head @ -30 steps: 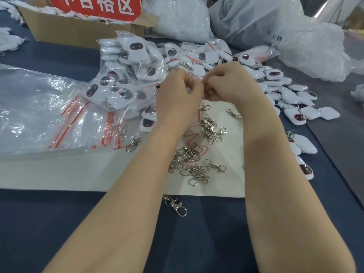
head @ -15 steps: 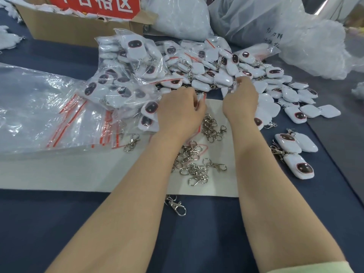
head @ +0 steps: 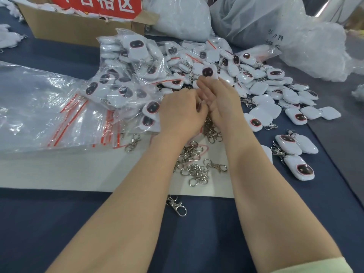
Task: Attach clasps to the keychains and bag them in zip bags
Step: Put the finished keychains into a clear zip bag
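hands (head: 182,113) close together, white keychains (head: 258,88), dark oval faces

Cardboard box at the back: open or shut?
Open: the cardboard box has a flap turned outward, white items showing above its rim.

I saw bright, even light, only faint soft shadows, white glare on the bags (head: 39,99), slight softness overall, wide-angle bending at edges.

Clasps laid out at the centre of the table (head: 82,229)

A pile of clasps (head: 197,162) was spread on a sheet (head: 78,172). From it, loose keychains (head: 262,85) were heaped at one o'clock, bagged keychains (head: 136,56) at eleven, zip bags (head: 49,107) at nine, and a lone clasp (head: 176,206) was left at six.
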Demonstrator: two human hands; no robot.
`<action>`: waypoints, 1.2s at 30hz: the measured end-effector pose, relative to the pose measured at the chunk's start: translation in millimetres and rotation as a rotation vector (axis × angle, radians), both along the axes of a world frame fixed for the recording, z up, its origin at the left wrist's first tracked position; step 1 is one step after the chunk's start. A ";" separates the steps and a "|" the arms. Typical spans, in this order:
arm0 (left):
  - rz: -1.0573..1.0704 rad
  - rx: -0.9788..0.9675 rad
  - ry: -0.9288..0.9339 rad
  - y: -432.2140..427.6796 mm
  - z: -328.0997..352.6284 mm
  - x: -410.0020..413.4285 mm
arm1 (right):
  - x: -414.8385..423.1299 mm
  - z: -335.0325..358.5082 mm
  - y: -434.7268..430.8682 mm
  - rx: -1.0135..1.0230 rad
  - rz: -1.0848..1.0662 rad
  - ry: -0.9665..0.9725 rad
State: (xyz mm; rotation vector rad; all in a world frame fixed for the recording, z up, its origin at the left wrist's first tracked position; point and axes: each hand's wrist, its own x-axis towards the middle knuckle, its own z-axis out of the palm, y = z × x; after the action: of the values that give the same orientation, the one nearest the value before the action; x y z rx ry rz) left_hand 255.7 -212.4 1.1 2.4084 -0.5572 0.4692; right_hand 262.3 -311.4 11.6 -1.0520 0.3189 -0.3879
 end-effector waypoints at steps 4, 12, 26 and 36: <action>0.006 0.042 -0.037 -3.0 -1.4 -1.4 | 0.9 -1.5 3.6 -0.155 -0.107 0.014; -0.013 0.028 -0.064 -4.6 -1.0 -2.3 | 0.7 -1.3 5.8 -0.470 -0.161 0.153; -0.039 0.131 -0.040 -4.8 0.9 -0.6 | -0.8 4.6 -6.2 -1.177 0.075 0.397; 0.051 -0.582 0.235 0.0 18.0 2.5 | 3.4 0.2 -2.8 -1.434 0.089 0.450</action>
State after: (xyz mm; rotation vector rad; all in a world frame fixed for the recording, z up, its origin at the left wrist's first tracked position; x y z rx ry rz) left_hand 258.2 -212.4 19.1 1.8838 -0.2137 0.3083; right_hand 265.7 -314.2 11.8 -2.5688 0.3823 -0.2612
